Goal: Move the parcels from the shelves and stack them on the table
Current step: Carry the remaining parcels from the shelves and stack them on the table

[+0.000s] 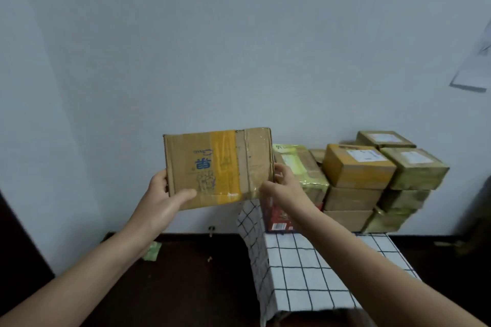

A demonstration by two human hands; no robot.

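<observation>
Box (218, 167) is up in the air, left of the surface (305, 273) and not yet over it. Your left grip (164, 194) grasps the box's lower left corner, thumb across the face. Your right grip (281, 188) pinches the right edge. Holding both ends likely steadies a flat box and lets you steer it. The stack (356, 175) sits at the back against the wall (132, 74), probably for support. Its left column looks lowest, so that's a likely landing spot.
</observation>
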